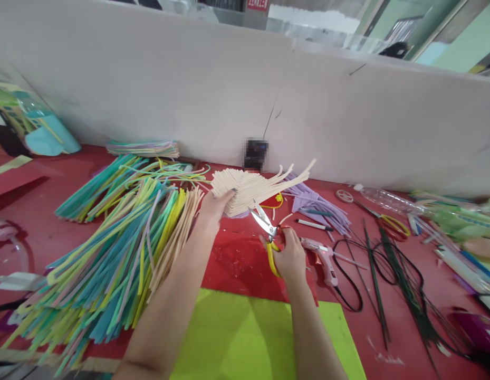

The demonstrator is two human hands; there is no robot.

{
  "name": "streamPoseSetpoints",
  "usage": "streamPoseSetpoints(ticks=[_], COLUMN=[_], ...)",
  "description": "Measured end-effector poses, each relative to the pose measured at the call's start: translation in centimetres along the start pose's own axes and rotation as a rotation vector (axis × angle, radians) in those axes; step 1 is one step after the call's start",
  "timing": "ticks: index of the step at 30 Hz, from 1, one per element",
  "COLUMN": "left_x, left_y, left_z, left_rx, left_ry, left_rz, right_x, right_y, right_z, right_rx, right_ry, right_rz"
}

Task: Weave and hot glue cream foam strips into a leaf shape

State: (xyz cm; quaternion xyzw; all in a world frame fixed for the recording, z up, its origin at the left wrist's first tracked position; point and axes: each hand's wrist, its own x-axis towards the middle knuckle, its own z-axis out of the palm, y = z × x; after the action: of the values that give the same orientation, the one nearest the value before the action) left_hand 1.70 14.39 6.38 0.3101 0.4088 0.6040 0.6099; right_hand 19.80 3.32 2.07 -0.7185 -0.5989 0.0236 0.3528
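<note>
My left hand [215,208] is closed on the near left edge of a cream woven piece made of pipe cleaners [245,189]. Loose cream ends fan out from it toward the upper right. In my right hand [291,257] is a pair of scissors [271,230] with red and yellow handles. Its blades stand apart and point up and left, close to the lower edge of the woven piece; whether they touch it I cannot tell. A purple pipe-cleaner piece [314,203] lies behind and to the right.
Bundles of coloured pipe cleaners [122,253] cover the left side. A pink glue gun [324,256] with a black cord lies right of my right hand, near a marker [313,225]. Further right are other scissors [393,226] and dark green stems [403,285]. A yellow-green sheet [237,338] lies in front.
</note>
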Motion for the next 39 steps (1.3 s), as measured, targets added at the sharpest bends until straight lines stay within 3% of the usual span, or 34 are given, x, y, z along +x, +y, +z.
streamPoseSetpoints(ticks=[8,16,27,39], left_x=[0.1,0.1,0.5,0.7], left_y=[0.1,0.1,-0.1,-0.2], left_z=[0.3,0.3,0.0,-0.7], left_rx=[0.008,0.02,0.041,0.037], left_ry=[0.066,0.081,0.107,0.089], left_rz=[0.126,0.135,0.104,0.119], right_x=[-0.1,0.0,0.0,-0.6], right_y=[-0.5,-0.8,-0.3,-0.2], right_z=[-0.4,-0.4,0.0,0.4], right_rx=[-0.065,-0.081,0.064,0.236], right_ry=[-0.164,-0.188,-0.115,-0.181], right_rz=[0.087,0.107,0.043,0.157])
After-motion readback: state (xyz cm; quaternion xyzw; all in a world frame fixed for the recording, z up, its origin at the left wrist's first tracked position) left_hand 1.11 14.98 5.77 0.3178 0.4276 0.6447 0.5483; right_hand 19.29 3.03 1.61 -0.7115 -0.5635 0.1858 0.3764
